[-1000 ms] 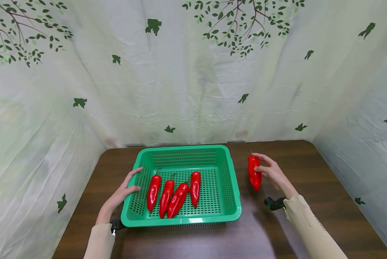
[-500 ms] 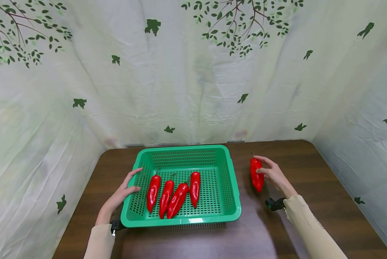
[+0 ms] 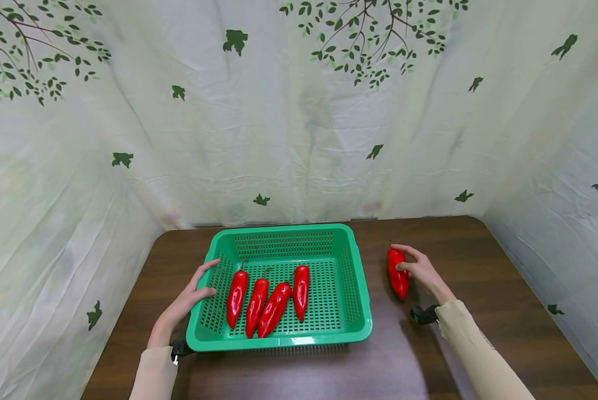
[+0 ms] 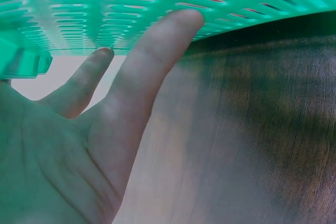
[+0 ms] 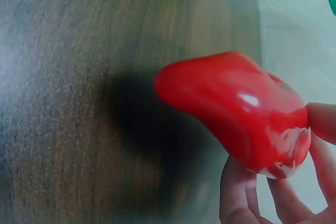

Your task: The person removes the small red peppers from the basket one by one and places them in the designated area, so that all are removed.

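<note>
In the head view, my right hand (image 3: pixel 421 272) pinches a glossy red chili pepper (image 3: pixel 397 278) between thumb and fingers, to the right of a green plastic basket (image 3: pixel 279 343). The right wrist view has this pepper (image 5: pixel 226 103) close above the table, its tapered end pointing away from the fingers, with a dark shadow beneath. My left hand (image 3: pixel 191 297) lies along the basket's left side, fingers and thumb extended. The left wrist view shows that thumb (image 4: pixel 152 66) against the slotted basket wall (image 4: pixel 105 19). Inside the basket lie several more red chili peppers (image 3: pixel 237 300), side by side toward the left.
A dark brown wooden table (image 3: pixel 358 378) carries the basket. Behind it and at both sides hangs a pale curtain (image 3: pixel 299 139) with leaf and branch prints. A black wrist camera (image 3: pixel 423 315) sits at the right wrist, and another black wrist camera (image 3: pixel 181 348) at the left.
My right hand has shifted the held pepper slightly to the right and toward the near edge of the table. The left hand, the basket and the peppers in it stay where they were.
</note>
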`<control>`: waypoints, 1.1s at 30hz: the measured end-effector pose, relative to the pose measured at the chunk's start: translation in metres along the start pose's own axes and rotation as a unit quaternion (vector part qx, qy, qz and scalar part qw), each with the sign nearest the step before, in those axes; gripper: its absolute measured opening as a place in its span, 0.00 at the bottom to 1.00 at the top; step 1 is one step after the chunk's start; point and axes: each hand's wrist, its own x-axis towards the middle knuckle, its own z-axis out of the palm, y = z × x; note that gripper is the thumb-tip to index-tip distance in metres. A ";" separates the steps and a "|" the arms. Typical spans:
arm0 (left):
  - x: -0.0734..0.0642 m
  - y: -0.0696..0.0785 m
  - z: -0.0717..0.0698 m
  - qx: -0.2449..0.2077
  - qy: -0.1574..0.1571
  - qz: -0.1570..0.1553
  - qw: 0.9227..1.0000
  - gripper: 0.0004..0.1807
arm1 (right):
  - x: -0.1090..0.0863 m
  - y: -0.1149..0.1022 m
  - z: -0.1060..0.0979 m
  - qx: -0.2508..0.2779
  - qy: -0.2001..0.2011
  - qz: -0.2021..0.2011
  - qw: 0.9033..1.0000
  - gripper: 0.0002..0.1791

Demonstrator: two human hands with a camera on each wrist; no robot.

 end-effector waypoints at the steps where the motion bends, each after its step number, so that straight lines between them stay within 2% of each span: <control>1: 0.000 0.000 0.000 0.000 0.000 0.000 1.000 0.35 | 0.000 0.001 0.000 -0.002 0.000 0.000 1.000 0.31; 17: -0.002 0.003 0.001 -0.017 -0.002 -0.010 1.000 0.36 | 0.005 0.007 0.008 -0.019 -0.020 -0.010 1.000 0.29; 26: -0.002 0.004 0.002 -0.021 -0.003 -0.011 1.000 0.36 | 0.004 0.008 0.011 -0.060 -0.033 -0.014 0.998 0.30; 33: -0.001 0.003 0.001 -0.019 -0.003 -0.008 1.000 0.36 | 0.003 0.011 0.011 -0.053 -0.034 -0.016 0.998 0.31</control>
